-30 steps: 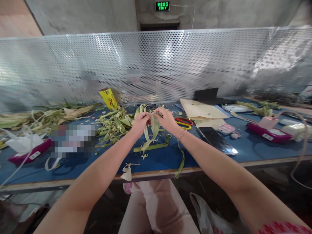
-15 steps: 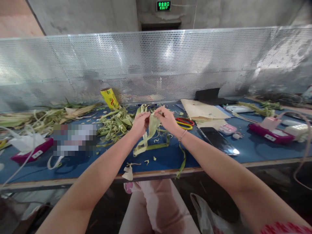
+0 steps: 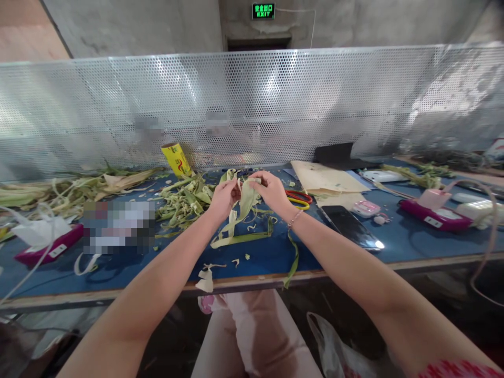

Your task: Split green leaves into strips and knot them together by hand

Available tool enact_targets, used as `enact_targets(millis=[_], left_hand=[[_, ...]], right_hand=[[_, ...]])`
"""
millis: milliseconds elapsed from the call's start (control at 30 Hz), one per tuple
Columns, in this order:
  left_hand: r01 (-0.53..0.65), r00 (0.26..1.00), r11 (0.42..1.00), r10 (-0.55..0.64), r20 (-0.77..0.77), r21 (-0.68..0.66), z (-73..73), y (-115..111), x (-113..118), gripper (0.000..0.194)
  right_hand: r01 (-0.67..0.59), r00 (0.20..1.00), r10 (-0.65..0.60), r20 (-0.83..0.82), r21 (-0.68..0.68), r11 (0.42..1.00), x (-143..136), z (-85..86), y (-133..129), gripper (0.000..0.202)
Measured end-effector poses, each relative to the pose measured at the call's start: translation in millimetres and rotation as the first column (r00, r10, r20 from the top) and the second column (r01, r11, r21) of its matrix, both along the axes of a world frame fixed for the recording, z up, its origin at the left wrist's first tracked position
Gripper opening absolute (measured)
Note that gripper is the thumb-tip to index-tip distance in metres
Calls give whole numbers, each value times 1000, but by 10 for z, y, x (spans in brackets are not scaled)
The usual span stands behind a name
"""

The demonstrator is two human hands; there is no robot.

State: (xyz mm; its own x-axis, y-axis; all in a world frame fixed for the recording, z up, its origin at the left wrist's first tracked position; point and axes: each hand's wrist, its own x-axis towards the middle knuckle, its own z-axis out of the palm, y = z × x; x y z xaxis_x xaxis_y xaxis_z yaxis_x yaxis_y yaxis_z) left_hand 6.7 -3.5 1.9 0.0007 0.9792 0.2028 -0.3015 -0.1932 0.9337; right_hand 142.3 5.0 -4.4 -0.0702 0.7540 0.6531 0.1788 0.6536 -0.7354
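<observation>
Over the middle of the blue table, a pale green corn husk (image 3: 248,198) hangs between my hands. My right hand (image 3: 271,190) pinches its upper edge between thumb and fingers. My left hand (image 3: 225,198) is closed at the husk's left side, its fingertips on a thin strip. Long narrow husk strips (image 3: 244,239) trail onto the table below. Just left of my left hand lies a heap of twisted husk pieces (image 3: 187,202). Red and yellow scissor handles (image 3: 300,198) show beside my right wrist, the blades hidden.
On the right lie a black phone (image 3: 348,226), brown paper (image 3: 325,177) and a magenta power strip (image 3: 435,214). Loose husks (image 3: 114,184), a yellow tube (image 3: 177,159) and another magenta strip (image 3: 51,248) are on the left. A perforated metal screen (image 3: 252,100) stands behind the table (image 3: 252,265).
My hands have drawn slightly apart at the top of the husk, and a gap with a thin strip shows between the fingertips. The husk has turned a little toward my right hand.
</observation>
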Motion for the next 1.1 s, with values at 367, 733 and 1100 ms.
enact_targets(millis=[367, 733, 1100], left_hand=[[-86, 807, 926, 282, -520, 369, -53, -25, -26, 19], [-71, 693, 871, 394, -603, 487, 40, -142, -19, 15], [-369, 926, 927, 373, -63, 72, 28, 168, -164, 18]], right_hand=[[60, 976, -80, 204, 101, 993, -5, -4, -18, 10], [57, 943, -139, 303, 265, 963, 9, -28, -36, 15], [214, 976, -214, -43, -12, 977, 90, 33, 30, 11]])
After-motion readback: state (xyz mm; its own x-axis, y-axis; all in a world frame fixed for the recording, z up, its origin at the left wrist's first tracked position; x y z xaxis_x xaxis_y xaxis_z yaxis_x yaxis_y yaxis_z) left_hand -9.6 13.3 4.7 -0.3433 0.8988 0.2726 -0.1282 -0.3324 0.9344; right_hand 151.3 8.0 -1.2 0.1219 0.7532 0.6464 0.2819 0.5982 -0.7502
